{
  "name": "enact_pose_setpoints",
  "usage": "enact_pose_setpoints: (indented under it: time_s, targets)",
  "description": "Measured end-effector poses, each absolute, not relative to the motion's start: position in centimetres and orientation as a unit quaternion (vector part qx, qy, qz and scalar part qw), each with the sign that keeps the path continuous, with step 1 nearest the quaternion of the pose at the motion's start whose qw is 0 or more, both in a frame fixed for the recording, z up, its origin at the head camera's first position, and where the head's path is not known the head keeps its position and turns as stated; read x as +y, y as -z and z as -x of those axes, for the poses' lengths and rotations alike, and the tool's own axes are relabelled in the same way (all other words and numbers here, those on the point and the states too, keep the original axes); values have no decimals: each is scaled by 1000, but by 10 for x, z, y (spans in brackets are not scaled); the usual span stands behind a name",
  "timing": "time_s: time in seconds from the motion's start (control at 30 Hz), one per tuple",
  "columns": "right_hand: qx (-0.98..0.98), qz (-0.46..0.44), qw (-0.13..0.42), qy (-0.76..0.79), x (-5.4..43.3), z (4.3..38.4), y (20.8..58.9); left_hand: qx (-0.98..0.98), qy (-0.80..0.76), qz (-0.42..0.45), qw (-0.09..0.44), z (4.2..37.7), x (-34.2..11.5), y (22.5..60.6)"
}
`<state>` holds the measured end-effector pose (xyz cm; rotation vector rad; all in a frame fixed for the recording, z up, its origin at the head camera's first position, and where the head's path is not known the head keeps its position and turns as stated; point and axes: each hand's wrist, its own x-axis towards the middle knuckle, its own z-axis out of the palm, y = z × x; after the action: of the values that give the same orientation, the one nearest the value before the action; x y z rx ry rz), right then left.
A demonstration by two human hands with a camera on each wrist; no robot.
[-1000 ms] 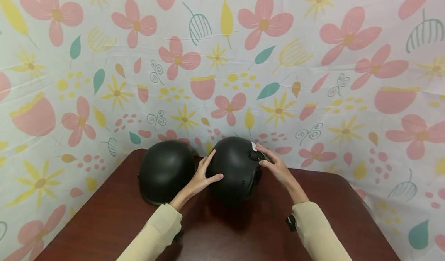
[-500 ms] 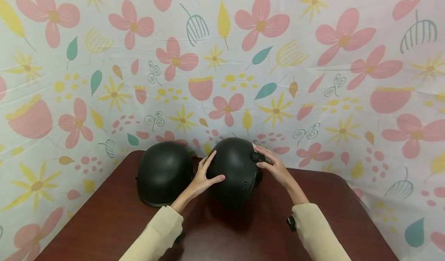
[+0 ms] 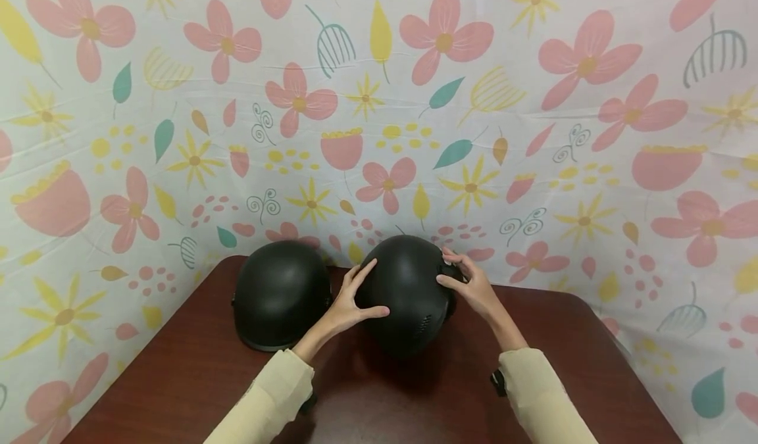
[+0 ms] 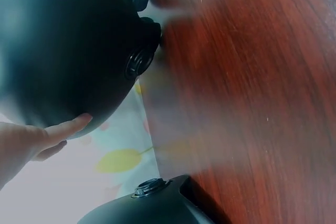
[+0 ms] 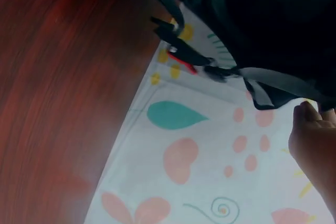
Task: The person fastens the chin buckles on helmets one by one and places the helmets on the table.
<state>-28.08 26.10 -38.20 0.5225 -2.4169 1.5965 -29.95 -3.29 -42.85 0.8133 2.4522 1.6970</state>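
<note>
Between my two hands a black helmet (image 3: 405, 293) is held tilted above the table, its open side turned to the right. My left hand (image 3: 343, 309) lies against its left side with fingers and thumb spread over the smooth shell. At the other side my right hand (image 3: 474, 289) grips the helmet's right edge, thumb on the outside. A round black knob (image 4: 139, 62) shows on the shell in the left wrist view. In the right wrist view the dark inside is visible, and a chin strap (image 5: 197, 61) with a red-marked buckle hangs down.
A second black helmet (image 3: 281, 293) rests dome up on the brown wooden table (image 3: 177, 371), left of the held one and close to my left forearm. Behind the table hangs a white cloth (image 3: 379, 102) printed with flowers and leaves.
The held helmet has shifted slightly right and turned a little, with both hands staying on it. Its right-side fitting is now more covered by my right hand. The second helmet stays put.
</note>
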Motion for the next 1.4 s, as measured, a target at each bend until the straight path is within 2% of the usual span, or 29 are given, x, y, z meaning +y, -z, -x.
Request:
enact_pose_setpoints:
  time_s: [0.3,0.6,0.93,1.17,1.4]
  targets:
    - [-849,-141,81,-502,266,273,388,805,-530,-266,25,301,-32,427]
    - [-864,-106,75,-487,259,276,387,797,-558,-227,34,301,-30,433]
    - [-853,-113,89,-502,262,278,398,751,-607,-246,79,301,-35,441]
    - [-846,-124,71,-514,264,275,400,750,-626,-193,95,301,-35,446]
    - [-851,-105,59,-511,265,275,410,760,-612,-206,71,305,-26,449]
